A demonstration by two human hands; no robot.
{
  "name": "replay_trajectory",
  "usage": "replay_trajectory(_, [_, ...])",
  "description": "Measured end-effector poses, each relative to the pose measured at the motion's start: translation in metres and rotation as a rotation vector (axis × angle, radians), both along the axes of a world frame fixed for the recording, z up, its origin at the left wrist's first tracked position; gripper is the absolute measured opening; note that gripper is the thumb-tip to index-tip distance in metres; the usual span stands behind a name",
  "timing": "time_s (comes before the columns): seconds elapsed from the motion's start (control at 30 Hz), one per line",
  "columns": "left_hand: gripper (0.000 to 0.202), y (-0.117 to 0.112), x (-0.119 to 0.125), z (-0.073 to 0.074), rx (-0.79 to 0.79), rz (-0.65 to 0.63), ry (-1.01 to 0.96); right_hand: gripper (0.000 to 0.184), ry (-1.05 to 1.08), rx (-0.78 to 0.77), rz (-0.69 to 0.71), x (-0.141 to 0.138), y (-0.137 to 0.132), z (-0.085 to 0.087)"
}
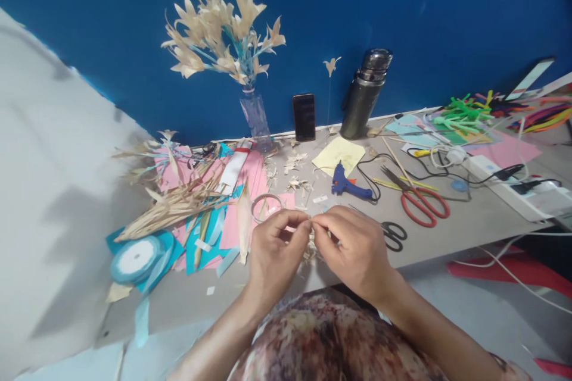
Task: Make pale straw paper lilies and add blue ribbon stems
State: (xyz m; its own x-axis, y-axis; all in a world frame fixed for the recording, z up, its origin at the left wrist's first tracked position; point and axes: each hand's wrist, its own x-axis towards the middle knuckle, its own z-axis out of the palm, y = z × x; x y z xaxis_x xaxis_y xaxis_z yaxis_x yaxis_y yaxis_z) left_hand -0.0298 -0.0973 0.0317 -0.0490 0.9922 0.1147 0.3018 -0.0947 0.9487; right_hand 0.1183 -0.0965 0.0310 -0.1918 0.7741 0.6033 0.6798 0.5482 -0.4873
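My left hand [273,253] and my right hand [353,247] meet fingertip to fingertip over the table's near edge. Both pinch a small pale straw-coloured piece [311,238], mostly hidden by the fingers. Just beyond the fingers lies a clear tape ring [267,206] on pink paper [254,190]. A long dried husk leaf [243,223] lies left of my left hand. A blue glue gun [349,186] sits behind my right hand.
Red-handled scissors [420,199] and small black scissors [393,233] lie to the right. A bundle of dried strips [172,205], a blue ribbon spool [136,259], a vase of husk flowers [227,41], a phone [304,116], a steel flask [365,95] and a power strip [513,190] crowd the table.
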Motion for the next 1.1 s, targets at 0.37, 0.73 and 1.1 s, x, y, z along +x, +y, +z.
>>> replay_trajectory(0.37, [0.012,0.0,0.0,-0.002,0.067,0.008,0.021,0.024,0.012,0.016,-0.033,-0.002,-0.002,-0.005])
replay_trajectory(0.73, [0.016,0.002,0.001,-0.007,0.07,0.048,0.043,0.025,-0.074,0.012,0.003,0.0,-0.007,-0.007])
replay_trajectory(1.1, [0.014,0.005,0.001,-0.011,0.007,0.025,0.029,0.025,-0.057,-0.064,-0.013,0.001,-0.005,-0.009])
